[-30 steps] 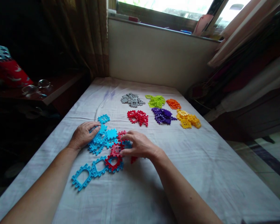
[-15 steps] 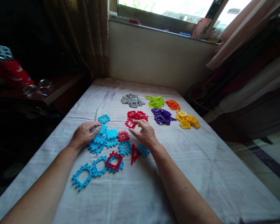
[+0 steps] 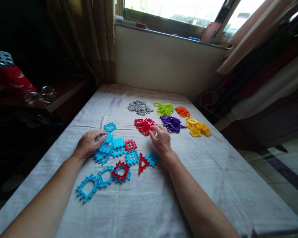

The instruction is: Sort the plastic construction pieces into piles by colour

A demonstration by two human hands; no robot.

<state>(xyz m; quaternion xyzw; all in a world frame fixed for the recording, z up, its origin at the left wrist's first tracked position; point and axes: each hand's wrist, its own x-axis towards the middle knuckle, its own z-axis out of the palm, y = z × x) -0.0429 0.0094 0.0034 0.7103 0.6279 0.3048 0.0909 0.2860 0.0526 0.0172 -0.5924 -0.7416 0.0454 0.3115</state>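
The right hand (image 3: 162, 139) has thumb and forefinger narrowly parted at the red pile's (image 3: 144, 127) four o'clock edge; I cannot tell whether they hold a piece. At nine o'clock from it, the left hand (image 3: 89, 144) rests on the blue pile (image 3: 104, 154), its grip hidden. A red triangle (image 3: 140, 164) lies at the right hand's seven o'clock, the purple pile (image 3: 172, 124) at one.

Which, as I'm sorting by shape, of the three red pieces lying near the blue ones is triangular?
The red triangle between two blue pieces; the red window piece and large-holed red frame aren't three-sided.
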